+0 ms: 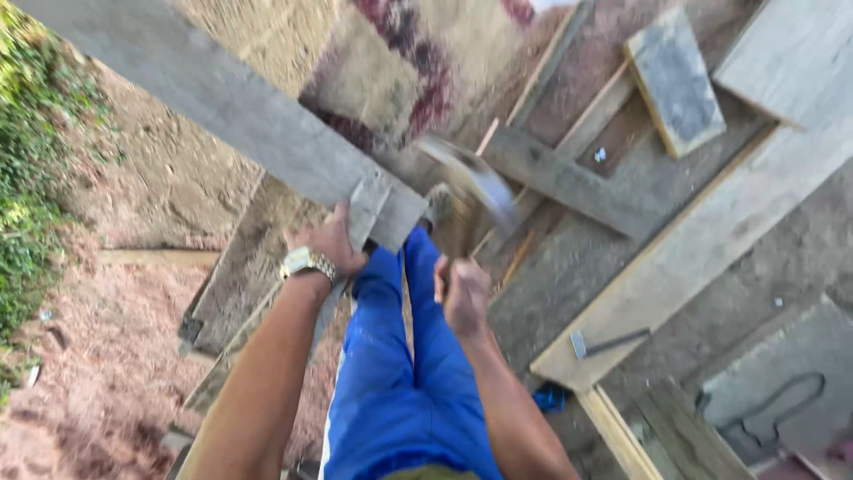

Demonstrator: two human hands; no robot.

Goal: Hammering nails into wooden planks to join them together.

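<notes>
Grey wooden plank [240,111] runs from upper left down to its end, where the left hand [330,240] fingers wrap it. The right hand [465,293], closed on a blurred hammer [469,182], is just beside that end.

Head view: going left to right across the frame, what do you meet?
Green plants → left hand gripping a grey plank → right hand holding a blurred hammer → second hammer lying on a long board → black loop of cord.
</notes>
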